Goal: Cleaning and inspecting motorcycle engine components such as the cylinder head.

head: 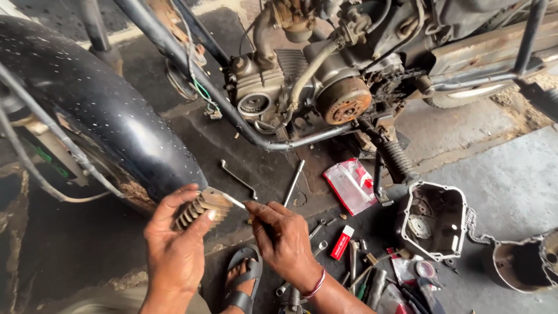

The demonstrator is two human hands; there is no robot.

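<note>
A stained concrete workshop floor (511,174) is spreading out beneath a stripped motorcycle, whose engine (325,81) is hanging in its frame behind the black front mudguard (99,110). In front of that mudguard, the left hand (174,244) is gripping a finned metal part (200,209), fingers curled around its ribs. The right hand (285,238) is pinching a thin metal tool (235,202), whose tip is touching the part's upper end. The person appears to be picking or scraping at the part, work that seems to call for a steady hold and light pressure. A removed engine cover (433,221), a red-and-white packet (351,185) and loose wrenches (238,179) are lying on the floor nearby.
</note>
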